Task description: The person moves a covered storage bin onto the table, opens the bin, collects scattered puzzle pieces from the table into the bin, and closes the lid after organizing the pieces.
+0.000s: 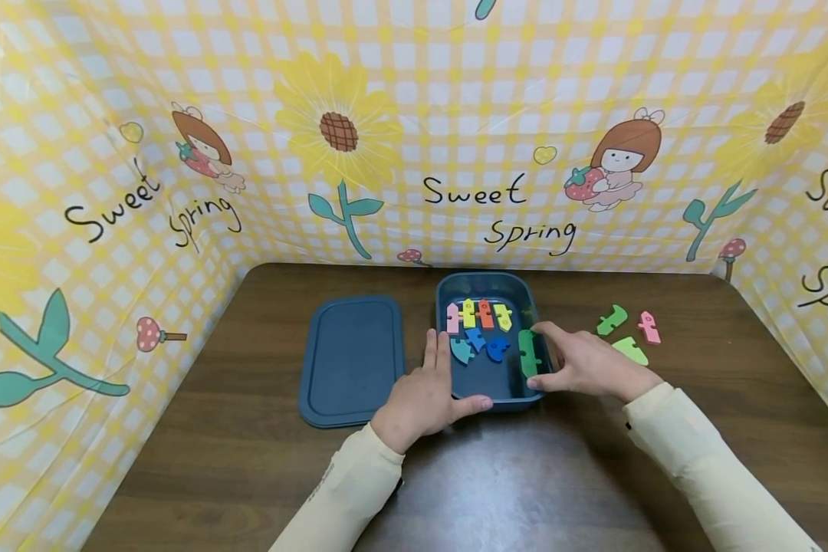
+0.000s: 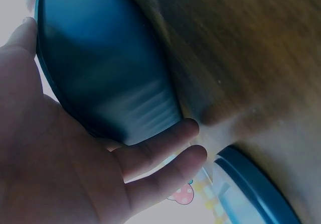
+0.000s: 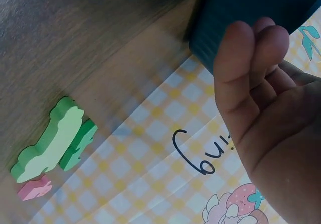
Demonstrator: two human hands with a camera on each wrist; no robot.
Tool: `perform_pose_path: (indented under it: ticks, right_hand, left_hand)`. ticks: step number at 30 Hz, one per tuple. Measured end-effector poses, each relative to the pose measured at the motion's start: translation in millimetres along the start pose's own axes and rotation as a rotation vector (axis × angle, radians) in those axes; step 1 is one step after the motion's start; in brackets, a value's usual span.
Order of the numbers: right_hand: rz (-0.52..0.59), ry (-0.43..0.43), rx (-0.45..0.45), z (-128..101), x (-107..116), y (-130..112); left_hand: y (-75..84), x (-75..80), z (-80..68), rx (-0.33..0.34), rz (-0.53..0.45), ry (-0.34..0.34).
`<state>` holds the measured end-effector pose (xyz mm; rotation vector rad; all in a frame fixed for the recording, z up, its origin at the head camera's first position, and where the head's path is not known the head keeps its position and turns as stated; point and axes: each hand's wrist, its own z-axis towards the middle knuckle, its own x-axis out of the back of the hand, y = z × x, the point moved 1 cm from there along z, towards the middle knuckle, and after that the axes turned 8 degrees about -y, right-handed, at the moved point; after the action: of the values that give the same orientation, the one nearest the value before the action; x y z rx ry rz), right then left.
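Note:
In the head view, my left hand (image 1: 417,399) lies against the left side of the dark blue box (image 1: 486,391), its fingers extended and its thumb over the near rim. My right hand (image 1: 579,360) reaches over the right rim and pinches a green puzzle piece (image 1: 527,354) between thumb and finger, beside the inner right wall. Several puzzle pieces lie flat in the box: a row with a pink piece (image 1: 452,318) and an orange piece (image 1: 484,314), then a teal piece (image 1: 461,351) and blue pieces (image 1: 497,349). In the right wrist view, the green piece is hidden.
A dark blue lid (image 1: 352,360) lies flat left of the box. On the wooden table to the right are a green piece (image 1: 612,320), a pink piece (image 1: 649,327) and a light green piece (image 1: 631,351). A checked cloth (image 1: 414,153) walls the back and sides.

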<state>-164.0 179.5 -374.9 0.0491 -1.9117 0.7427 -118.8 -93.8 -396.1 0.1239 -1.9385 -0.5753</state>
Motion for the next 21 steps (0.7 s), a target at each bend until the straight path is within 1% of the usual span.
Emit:
perform_pose_path:
  ticks: [12, 21]
  right_hand:
    - [-0.021, -0.030, -0.001, -1.1, 0.7, -3.9]
    - [-0.019, -0.057, -0.019, -1.9, 3.0, -5.0]
  left_hand:
    - [-0.7, 0.6, -1.0, 0.000, -0.003, 0.000]
    - [0.9, 2.3, -3.2, -0.012, -0.008, 0.005]
